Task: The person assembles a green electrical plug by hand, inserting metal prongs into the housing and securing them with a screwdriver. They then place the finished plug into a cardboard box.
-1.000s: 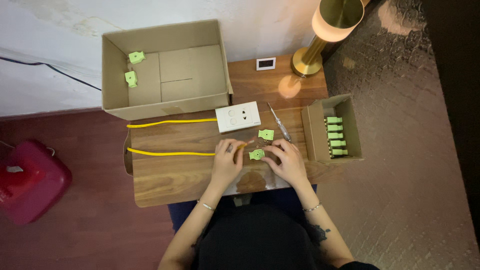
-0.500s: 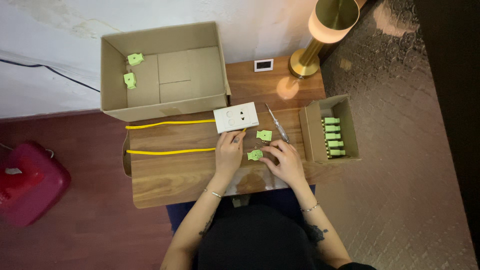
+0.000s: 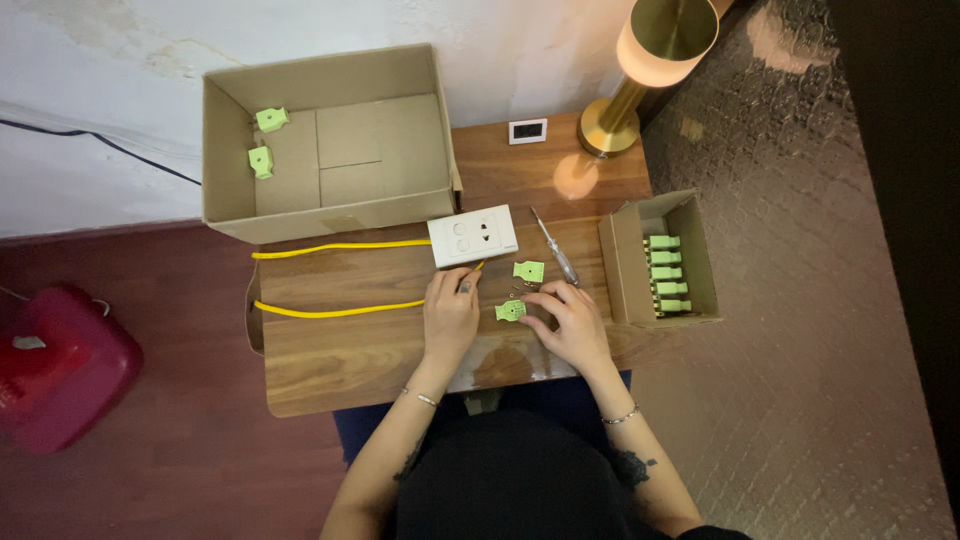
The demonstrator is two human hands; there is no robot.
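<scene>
While the right hand (image 3: 568,322) pinches a green connector (image 3: 510,312) flat on the wooden table (image 3: 340,350), prob. to steady it, left hand (image 3: 450,312) lies loose on a yellow wire (image 3: 330,311). Counted: 2 wires, 2 loose connectors, 5 in the small box (image 3: 700,260), 2 in the big box (image 3: 330,150).

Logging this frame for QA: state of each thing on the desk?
left hand: flat on the yellow cable
right hand: fingers on green connector
second green part: loose on the desk
screwdriver: lying unused
large box: open, two green parts inside
small box: open, row of green connectors
lamp: on
</scene>
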